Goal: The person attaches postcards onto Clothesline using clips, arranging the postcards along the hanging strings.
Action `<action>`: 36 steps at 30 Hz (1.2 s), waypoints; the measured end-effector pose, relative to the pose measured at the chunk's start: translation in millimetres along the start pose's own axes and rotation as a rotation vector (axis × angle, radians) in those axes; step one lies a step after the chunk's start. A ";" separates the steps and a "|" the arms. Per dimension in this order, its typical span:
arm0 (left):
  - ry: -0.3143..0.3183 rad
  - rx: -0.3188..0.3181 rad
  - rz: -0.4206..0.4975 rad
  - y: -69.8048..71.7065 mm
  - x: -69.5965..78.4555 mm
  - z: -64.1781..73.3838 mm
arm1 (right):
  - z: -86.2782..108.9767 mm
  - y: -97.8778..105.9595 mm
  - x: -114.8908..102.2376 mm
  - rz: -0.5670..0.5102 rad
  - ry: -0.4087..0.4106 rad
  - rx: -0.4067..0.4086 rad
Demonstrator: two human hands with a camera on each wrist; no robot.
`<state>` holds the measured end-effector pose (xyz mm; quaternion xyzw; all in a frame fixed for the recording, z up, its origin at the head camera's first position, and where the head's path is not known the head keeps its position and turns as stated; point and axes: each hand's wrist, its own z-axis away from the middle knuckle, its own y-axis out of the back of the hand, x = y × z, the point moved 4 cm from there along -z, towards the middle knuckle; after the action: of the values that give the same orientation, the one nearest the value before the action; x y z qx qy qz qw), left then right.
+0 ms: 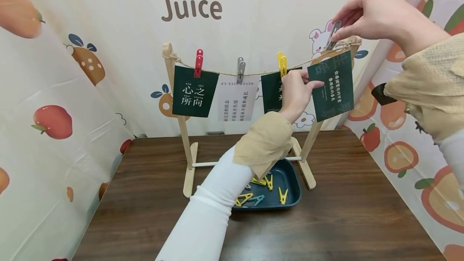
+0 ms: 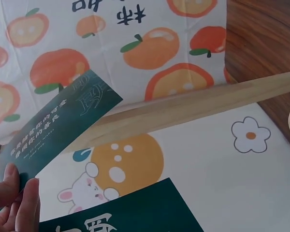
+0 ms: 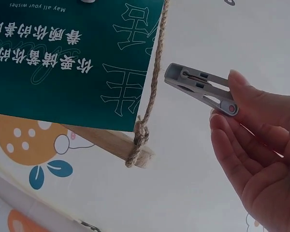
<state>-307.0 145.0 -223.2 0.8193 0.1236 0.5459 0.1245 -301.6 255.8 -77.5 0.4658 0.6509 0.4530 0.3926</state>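
Note:
My left hand (image 1: 297, 94) pinches the left edge of a dark green card (image 1: 332, 88) printed with white characters. The card's top edge is up by the right end of a twine line (image 1: 306, 62). Over that end, my right hand (image 1: 382, 15) holds a grey clothespin (image 1: 332, 37) between thumb and fingers. In the right wrist view the tip of the clothespin (image 3: 200, 87) points at the twine (image 3: 157, 72), a small gap away from it. Left of my left hand, a yellow clothespin (image 1: 282, 64) holds another green card (image 1: 271, 92), partly hidden behind the hand.
Farther left hang a white card (image 1: 235, 104) under a grey clothespin (image 1: 241, 69) and a green card (image 1: 192, 96) under a red one (image 1: 198, 63). A wooden stand (image 1: 184, 132) carries the twine. Beneath my left forearm, a dark blue tray (image 1: 295, 188) holds several clothespins.

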 end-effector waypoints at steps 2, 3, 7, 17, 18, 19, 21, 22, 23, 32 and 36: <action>0.011 0.004 0.008 -0.7 -0.8 -1.6 | -0.2 0.4 -0.6 0.003 0.004 0.000; 0.014 0.007 0.010 -0.9 -1.0 -2.3 | -0.2 0.6 -1.1 0.007 0.007 0.002; 0.025 0.026 0.021 -0.8 -0.9 -4.7 | -0.8 -0.2 -3.3 0.016 0.021 0.001; 0.051 0.028 0.064 -2.4 -0.3 -6.3 | -3.9 -2.0 -4.7 0.032 0.015 -0.012; 0.052 0.028 0.067 -2.3 -0.4 -6.5 | -4.2 -2.2 -4.7 0.034 0.011 -0.014; 0.053 0.027 0.072 -2.2 -0.5 -6.5 | -4.3 -2.4 -4.9 0.035 0.008 -0.015; 0.052 0.027 0.079 -1.9 -0.7 -6.9 | -4.7 -2.5 -5.0 0.031 0.000 -0.016; 0.051 0.025 0.086 -1.6 -0.7 -6.9 | -4.8 -2.6 -5.0 0.029 -0.004 -0.018; 0.050 0.024 0.091 -1.3 -0.9 -7.0 | -4.8 -2.4 -5.2 0.031 -0.006 -0.017; 0.038 0.011 0.118 1.3 -3.5 -8.2 | -5.4 -1.9 -10.4 0.029 0.005 -0.021; 0.033 0.008 0.122 2.2 -4.0 -9.2 | -5.4 -3.5 -13.4 0.017 0.020 -0.030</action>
<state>-316.9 142.3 -222.5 0.8167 0.0775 0.5654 0.0857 -304.1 241.2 -78.1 0.4610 0.6439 0.4707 0.3891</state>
